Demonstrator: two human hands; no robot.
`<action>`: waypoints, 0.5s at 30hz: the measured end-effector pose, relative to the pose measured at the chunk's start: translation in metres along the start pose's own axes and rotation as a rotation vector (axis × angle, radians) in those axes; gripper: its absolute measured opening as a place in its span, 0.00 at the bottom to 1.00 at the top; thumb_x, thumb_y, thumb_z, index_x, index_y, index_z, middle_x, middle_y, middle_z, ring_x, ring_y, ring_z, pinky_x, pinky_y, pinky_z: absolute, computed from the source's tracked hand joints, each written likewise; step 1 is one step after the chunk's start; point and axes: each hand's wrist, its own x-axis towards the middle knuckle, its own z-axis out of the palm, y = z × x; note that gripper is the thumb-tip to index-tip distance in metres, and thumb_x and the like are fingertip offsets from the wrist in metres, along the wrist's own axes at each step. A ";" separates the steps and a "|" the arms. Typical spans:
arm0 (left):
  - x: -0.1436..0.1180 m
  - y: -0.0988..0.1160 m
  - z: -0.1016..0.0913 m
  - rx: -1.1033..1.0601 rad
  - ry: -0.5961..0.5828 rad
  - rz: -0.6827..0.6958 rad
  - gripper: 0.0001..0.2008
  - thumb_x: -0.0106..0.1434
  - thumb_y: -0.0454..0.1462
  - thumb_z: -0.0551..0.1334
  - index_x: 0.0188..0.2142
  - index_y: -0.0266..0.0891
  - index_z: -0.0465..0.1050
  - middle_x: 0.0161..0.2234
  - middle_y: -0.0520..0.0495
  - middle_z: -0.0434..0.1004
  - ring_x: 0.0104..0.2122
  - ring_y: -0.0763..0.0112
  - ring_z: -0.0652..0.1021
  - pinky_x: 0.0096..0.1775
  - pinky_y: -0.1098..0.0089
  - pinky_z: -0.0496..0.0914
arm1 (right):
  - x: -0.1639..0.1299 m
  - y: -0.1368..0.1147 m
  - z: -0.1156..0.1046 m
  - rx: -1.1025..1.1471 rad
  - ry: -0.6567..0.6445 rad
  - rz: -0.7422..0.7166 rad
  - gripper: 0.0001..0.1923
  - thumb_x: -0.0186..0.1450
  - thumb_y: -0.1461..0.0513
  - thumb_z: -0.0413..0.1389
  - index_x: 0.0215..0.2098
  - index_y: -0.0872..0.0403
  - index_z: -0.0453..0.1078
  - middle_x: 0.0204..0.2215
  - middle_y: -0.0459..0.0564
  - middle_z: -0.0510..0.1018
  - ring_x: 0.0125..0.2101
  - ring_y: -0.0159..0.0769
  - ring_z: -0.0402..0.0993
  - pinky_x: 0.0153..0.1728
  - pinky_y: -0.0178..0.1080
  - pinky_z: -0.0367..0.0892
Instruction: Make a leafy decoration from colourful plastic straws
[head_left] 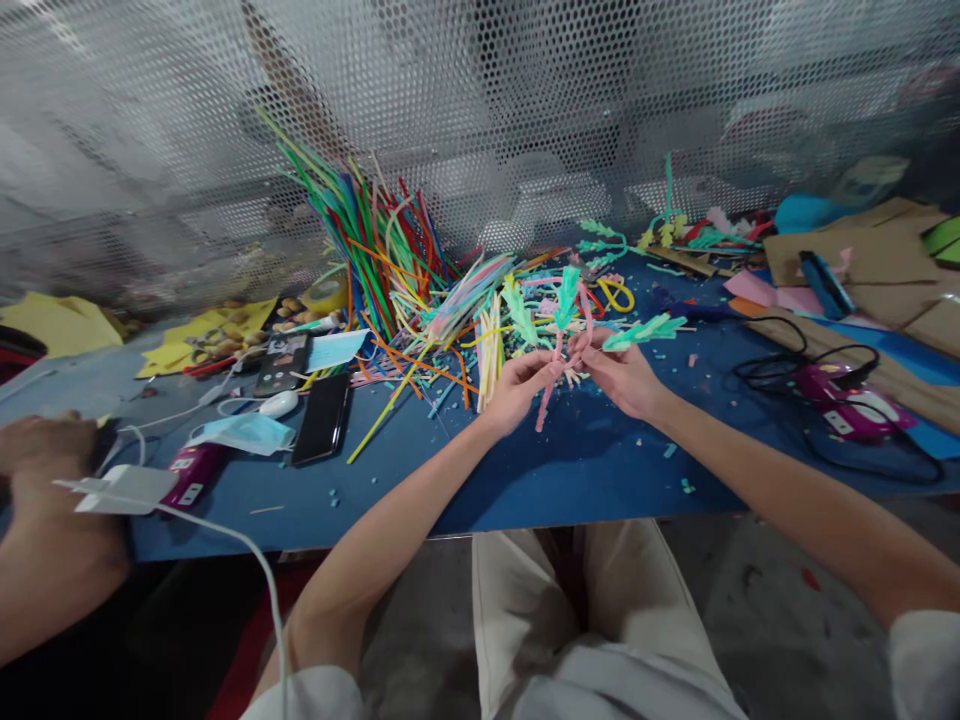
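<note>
A: so where's that pink-and-green pipe-cleaner sprig (567, 298)?
B: held above the blue table (480, 495), left hand (519, 390) pinching the pink stem, right hand (621, 378) pinching it too. big bunch of pipe cleaners (375, 262) behind, leftish

Soft, even light falls from above on your blue tabletop (600, 485), with a diffuse shadow pooled below your left hand (517, 392) and right hand (622, 380), as the floor (787, 610) sinks into gloom. Pale glare streaks the perforated metal panel (465, 120) at upper left; shapes behind it look hazy. Wide-angle distortion stretches your forearms (416, 515) edgeward, and a co-worker's hand (52, 445) appears slightly blurred.
</note>
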 end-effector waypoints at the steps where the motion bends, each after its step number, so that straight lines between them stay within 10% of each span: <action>1: 0.000 0.001 0.000 0.007 -0.009 0.005 0.23 0.61 0.59 0.76 0.38 0.41 0.87 0.31 0.46 0.80 0.30 0.69 0.75 0.33 0.66 0.71 | 0.001 -0.003 0.001 0.001 0.011 -0.007 0.23 0.56 0.41 0.75 0.34 0.46 0.75 0.34 0.46 0.78 0.35 0.36 0.74 0.40 0.42 0.75; 15: 0.001 0.011 -0.002 0.120 -0.124 0.028 0.26 0.60 0.59 0.76 0.36 0.38 0.88 0.32 0.43 0.83 0.27 0.72 0.75 0.29 0.69 0.67 | 0.025 -0.016 -0.043 -0.116 0.200 -0.254 0.22 0.55 0.42 0.75 0.35 0.45 0.78 0.33 0.46 0.81 0.35 0.40 0.78 0.44 0.48 0.76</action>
